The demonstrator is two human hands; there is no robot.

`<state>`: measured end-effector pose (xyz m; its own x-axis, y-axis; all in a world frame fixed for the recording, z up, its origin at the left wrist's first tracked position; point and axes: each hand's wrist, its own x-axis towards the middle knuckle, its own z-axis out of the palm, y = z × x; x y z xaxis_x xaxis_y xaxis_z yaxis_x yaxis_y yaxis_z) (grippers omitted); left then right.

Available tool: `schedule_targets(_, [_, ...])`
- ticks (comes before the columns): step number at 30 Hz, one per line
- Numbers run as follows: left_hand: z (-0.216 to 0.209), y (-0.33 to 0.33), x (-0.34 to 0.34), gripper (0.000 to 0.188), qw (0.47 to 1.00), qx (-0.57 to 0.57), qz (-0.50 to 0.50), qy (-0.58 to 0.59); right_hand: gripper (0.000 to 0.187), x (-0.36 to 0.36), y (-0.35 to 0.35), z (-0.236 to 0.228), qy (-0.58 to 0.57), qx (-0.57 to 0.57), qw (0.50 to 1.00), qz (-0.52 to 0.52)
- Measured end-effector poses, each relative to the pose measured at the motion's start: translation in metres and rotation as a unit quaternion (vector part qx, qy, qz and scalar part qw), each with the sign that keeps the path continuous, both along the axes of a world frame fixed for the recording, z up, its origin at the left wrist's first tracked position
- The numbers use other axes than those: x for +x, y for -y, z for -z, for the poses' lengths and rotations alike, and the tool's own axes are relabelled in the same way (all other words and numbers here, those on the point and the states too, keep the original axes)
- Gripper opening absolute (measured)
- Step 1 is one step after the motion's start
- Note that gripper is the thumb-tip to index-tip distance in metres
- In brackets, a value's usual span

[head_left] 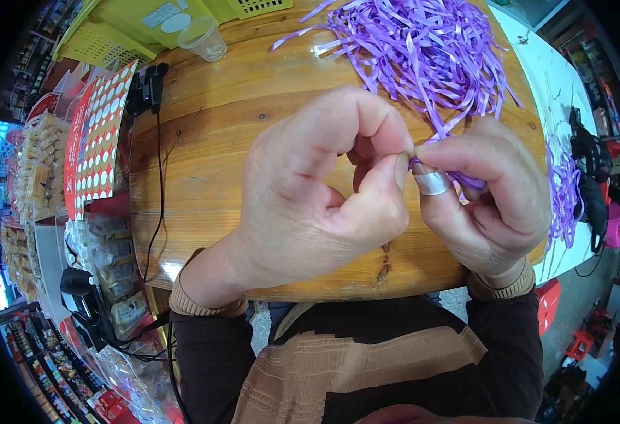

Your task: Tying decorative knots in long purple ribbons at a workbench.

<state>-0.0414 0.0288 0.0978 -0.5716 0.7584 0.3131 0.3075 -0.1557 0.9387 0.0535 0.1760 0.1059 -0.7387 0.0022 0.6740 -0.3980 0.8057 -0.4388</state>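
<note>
Above the near part of the wooden table, my two hands meet fingertip to fingertip. My left hand (317, 191) is closed in a pinch, thumb and forefinger tips together at the end of a thin purple ribbon (469, 181). Folded strands of that ribbon run into my right hand (500, 194), which is also closed around it. A silver band (433, 183) wraps the right thumb near its tip. Just behind the hands lies a large tangled heap of purple ribbons (423, 53); one strand trails from it toward my right hand. My fingertips hide the pinched end.
A yellow plastic crate (105, 39) and a clear plastic cup (204, 39) stand at the far left. Along the left are a red dotted card (98, 141), a black cable (159, 177) and packaged goods. More purple ribbons (564, 187) lie on a white surface at right.
</note>
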Motion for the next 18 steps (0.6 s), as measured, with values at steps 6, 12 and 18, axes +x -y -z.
schedule_targets(6, [0.0010,-0.0021,-0.0024,0.014,0.988,0.071,0.046,0.126,0.016,0.0021,-0.0022,-0.0008,0.018,-0.088,0.996,-0.022])
schedule_targets(12, [0.0014,-0.0070,0.0004,0.019,0.976,0.125,0.055,0.172,0.009,0.0060,0.0003,-0.0010,0.115,-0.381,0.916,-0.056])
schedule_targets(18, [0.0021,-0.0072,0.0003,0.019,0.996,0.084,0.031,0.020,0.010,0.0069,-0.0007,-0.0028,0.143,-0.397,0.904,-0.064])
